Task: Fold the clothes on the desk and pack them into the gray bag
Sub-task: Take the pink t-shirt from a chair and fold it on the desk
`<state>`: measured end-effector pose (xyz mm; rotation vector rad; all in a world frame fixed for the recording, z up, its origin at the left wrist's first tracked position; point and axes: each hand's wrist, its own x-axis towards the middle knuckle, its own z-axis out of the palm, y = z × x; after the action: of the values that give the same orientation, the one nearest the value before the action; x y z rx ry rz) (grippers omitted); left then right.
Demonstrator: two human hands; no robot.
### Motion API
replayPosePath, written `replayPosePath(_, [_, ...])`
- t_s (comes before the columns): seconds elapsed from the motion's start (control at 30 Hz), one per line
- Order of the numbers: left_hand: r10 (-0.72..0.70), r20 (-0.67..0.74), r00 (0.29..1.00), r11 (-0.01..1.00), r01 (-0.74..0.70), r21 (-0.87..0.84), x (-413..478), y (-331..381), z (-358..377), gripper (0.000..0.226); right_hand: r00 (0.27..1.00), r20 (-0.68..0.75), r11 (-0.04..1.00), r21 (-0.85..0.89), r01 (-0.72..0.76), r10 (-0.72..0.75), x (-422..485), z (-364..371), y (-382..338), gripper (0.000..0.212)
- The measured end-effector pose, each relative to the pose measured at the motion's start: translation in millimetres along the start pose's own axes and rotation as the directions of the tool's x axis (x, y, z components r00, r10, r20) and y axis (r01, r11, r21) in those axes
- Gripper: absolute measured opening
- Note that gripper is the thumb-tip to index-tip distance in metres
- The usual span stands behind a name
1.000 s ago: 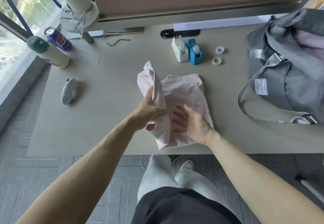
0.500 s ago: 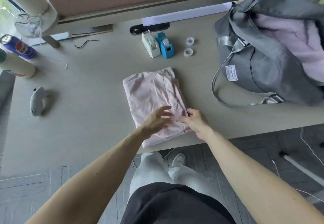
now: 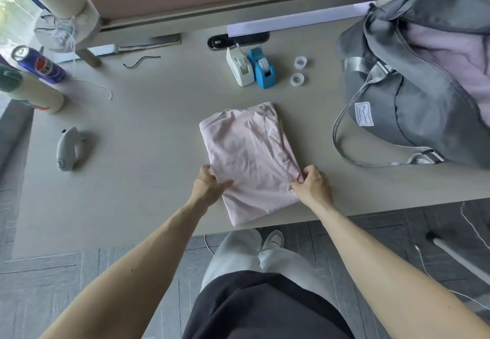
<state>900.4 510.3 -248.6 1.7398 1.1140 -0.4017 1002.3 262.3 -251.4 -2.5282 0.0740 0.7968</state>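
Your left hand (image 3: 209, 187) and right hand (image 3: 314, 185) each pinch a side edge of the folded pink garment (image 3: 249, 158), flat, near-left of gray bag (image 3: 413, 100). Fold looks done; next: lift w/ both, keep square, into bag's open mouth.

The folded garment (image 3: 246, 153) is showing pale pink, the worktop (image 3: 148, 132) beige; the bag (image 3: 413, 116) is showing gray, its label (image 3: 363, 114) white; the tape dispenser (image 3: 261, 69) is showing blue.

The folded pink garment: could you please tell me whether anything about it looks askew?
Slightly: the pink garment lies rotated on the desk, its near corner almost at the front edge, and layers along its right side sit uneven where the right hand pinches them.
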Motion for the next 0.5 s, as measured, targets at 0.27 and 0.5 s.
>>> replayPosePath(0.27, [-0.088, 0.167, 0.982, 0.989, 0.107, -0.105, 24.2, 0.2, -20.2, 0.031, 0.971, 0.202, 0.992, -0.006, -0.129, 0.128, 11.0, -7.7, -29.3, 0.055])
replayPosePath(0.5, [-0.013, 0.324, 0.946, 0.944, 0.118, -0.308, 46.8, 4.8, -41.3, 0.028, 0.968, 0.181, 0.968, 0.151, -0.201, 0.173, 30.8, 9.3, -84.0, 0.089])
